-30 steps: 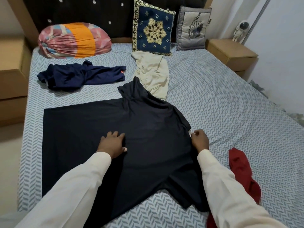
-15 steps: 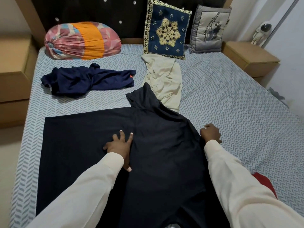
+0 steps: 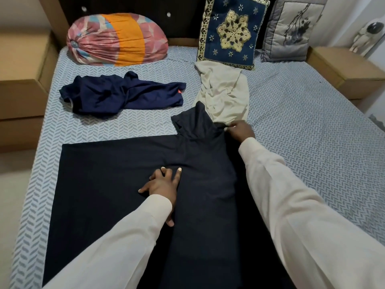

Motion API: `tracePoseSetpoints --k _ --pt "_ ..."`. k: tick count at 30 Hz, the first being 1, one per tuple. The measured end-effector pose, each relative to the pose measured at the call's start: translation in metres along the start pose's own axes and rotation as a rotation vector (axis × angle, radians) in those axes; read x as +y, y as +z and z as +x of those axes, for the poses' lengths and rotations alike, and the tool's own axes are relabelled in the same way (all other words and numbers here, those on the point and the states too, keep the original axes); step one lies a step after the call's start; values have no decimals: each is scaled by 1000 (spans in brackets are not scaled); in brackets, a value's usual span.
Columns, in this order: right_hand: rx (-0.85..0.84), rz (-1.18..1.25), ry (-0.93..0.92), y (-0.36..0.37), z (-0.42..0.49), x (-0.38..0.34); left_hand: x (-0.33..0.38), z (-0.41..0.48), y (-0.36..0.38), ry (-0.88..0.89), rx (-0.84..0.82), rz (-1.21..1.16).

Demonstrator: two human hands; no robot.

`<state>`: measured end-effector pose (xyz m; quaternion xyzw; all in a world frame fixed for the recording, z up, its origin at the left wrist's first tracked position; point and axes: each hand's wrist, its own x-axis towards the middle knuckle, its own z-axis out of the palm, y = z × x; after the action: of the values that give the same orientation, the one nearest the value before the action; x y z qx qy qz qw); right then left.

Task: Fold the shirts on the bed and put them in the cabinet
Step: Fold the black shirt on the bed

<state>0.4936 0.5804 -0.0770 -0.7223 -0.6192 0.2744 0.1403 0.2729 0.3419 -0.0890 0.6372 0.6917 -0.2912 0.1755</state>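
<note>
Right hand (image 3: 239,130) moved up to sleeve, pinching dark navy cotton shirt (image 3: 129,184) spread on herringbone-sheeted bed (image 3: 312,126). Left hand (image 3: 162,184) flat, fingers splayed, pinning cloth. Sleeve fold under way; next: draw sleeve inward.

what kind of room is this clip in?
Most likely a home bedroom. A bed with a chevron-patterned sheet fills the view, cushions lean on a dark tufted headboard, and a wooden nightstand stands beside it. Loose shirts lie on the sheet.
</note>
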Motion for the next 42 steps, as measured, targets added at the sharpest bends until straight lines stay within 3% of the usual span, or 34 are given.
tracePoseSetpoints --k 2,8,12,15,18,20,22,26,28,32,34,37,42 --pt "109 146 106 -6 14 6 0 2 1 -1 3 -4" --pt "55 229 133 10 27 23 0 8 4 -9 31 -4" --pt "196 130 -6 2 -22 21 0 5 5 6 49 2" --pt "189 132 -137 -1 -68 35 -5 1 8 30 82 -12" --pt "261 159 -148 -4 -108 63 -11 -10 13 45 118 -44" --pt "375 170 -72 -12 -135 94 -14 -20 21 48 154 -80" --pt "412 219 118 -19 -160 136 -17 -28 30 48 192 -108" --pt "273 252 412 -22 -213 211 -15 -52 51 48 346 -43" --pt "205 144 413 -12 -233 228 -9 -69 65 65 467 -41" --pt "248 54 244 -7 -261 228 0 -109 99 211 608 -182" --pt "281 157 284 -15 -274 225 -2 -133 118 317 585 -283" --pt "162 218 342 -19 -295 223 -21 -165 144 450 459 -341" --pt "33 91 477 -6 -332 255 -56 -204 174 433 191 -260"
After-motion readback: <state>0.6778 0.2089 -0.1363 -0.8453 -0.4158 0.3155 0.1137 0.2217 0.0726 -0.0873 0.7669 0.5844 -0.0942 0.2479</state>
